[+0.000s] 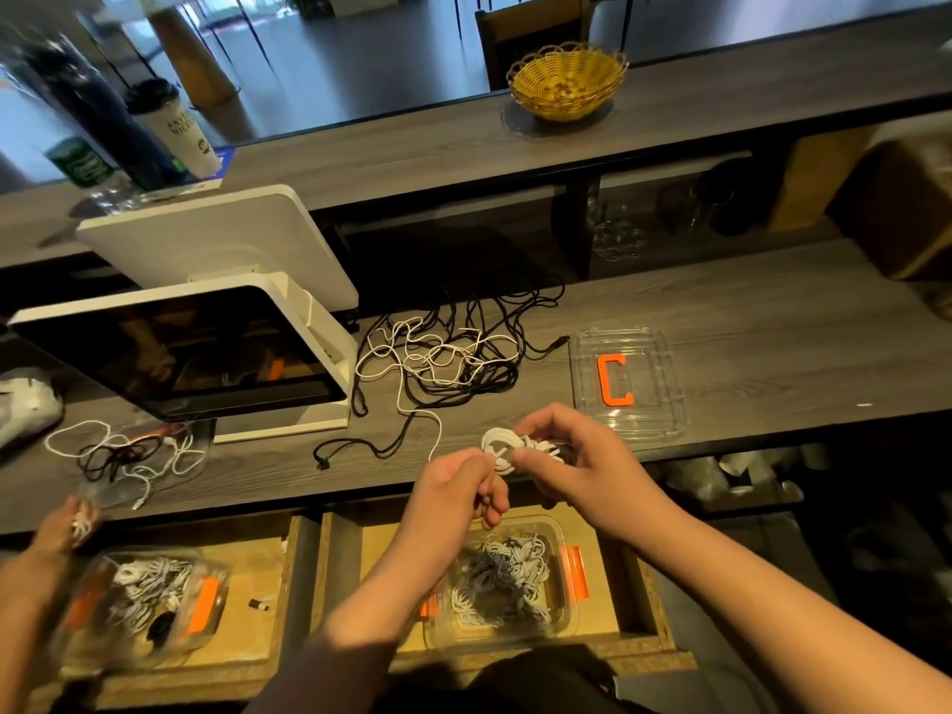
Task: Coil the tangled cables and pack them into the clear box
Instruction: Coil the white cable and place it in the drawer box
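Observation:
My right hand (582, 456) holds a small coil of white cable (507, 445) above the counter's front edge. Just to its left, my left hand (458, 487) pinches the same cable. A loose strand runs from the coil up to the tangle of black and white cables (443, 363) on the counter. Below my hands, in an open drawer, sits a clear box (559, 538) with several coiled white cables (502, 579) inside. Its clear lid (649, 420) with an orange clip lies on the counter to the right.
A white point-of-sale screen (206, 342) stands at the left. Another person's hand (67, 523) holds a cable at the far left, above a second clear box (144, 605) and near a smaller cable tangle (129, 456). A yellow basket (566, 79) sits on the upper shelf.

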The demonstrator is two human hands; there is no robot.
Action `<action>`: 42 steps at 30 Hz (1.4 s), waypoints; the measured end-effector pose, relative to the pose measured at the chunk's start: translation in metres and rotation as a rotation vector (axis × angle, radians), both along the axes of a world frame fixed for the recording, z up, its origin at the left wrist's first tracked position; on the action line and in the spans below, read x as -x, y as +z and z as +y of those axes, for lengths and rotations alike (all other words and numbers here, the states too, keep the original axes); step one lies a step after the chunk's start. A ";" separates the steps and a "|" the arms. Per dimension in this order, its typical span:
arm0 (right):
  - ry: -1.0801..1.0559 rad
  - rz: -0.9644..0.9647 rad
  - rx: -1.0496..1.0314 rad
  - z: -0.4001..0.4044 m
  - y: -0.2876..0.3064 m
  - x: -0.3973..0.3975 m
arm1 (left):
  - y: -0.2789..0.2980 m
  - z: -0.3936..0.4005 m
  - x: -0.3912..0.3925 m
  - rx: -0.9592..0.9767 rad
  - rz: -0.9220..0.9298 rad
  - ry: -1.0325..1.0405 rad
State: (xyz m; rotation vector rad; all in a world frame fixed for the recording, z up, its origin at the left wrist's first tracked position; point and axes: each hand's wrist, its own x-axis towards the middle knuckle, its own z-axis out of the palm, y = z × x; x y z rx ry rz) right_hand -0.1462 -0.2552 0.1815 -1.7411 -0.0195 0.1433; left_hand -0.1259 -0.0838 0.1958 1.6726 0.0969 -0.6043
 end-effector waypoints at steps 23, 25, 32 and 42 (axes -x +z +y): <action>0.039 -0.137 0.255 0.012 0.014 0.022 | 0.015 0.016 0.021 -0.161 -0.187 -0.068; 0.034 -0.134 0.196 0.012 0.015 0.023 | 0.018 0.016 0.021 -0.012 -0.112 -0.014; 0.107 -0.027 -0.150 0.002 0.033 0.019 | 0.032 0.016 0.026 0.444 0.101 0.049; 0.111 0.108 -0.209 0.004 0.026 0.014 | 0.026 0.019 0.019 0.184 0.013 0.046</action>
